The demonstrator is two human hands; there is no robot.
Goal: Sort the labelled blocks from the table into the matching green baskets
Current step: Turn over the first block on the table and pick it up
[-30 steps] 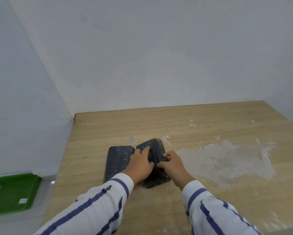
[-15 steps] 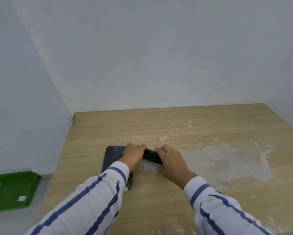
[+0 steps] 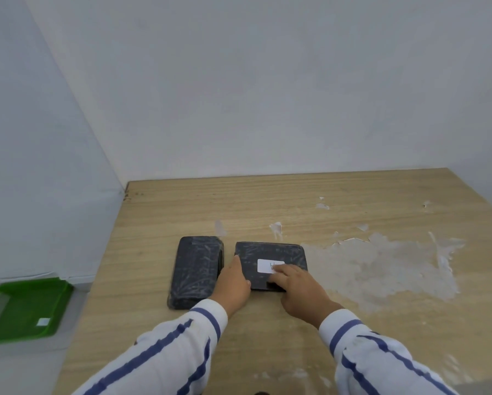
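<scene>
A worn wooden table (image 3: pixel 353 192) is meeting grey walls. Both hands are lying loosely open on the labelled black block (image 3: pixel 270 258), left hand (image 3: pixel 233 283) steadying its edge, right hand (image 3: pixel 298 286) beside its white label (image 3: pixel 269 266), probably reading it; neither is gripping.

Both arms wear long white fabric sleeves (image 3: pixel 165 357) with dark blue stripes and a blue-banded cuff at each wrist.

White label (image 3: pixel 269 265) on right block (image 3: pixel 279 253): handwritten mark unreadable (partly covered); basket label (image 3: pixel 43 321) blurred.
</scene>
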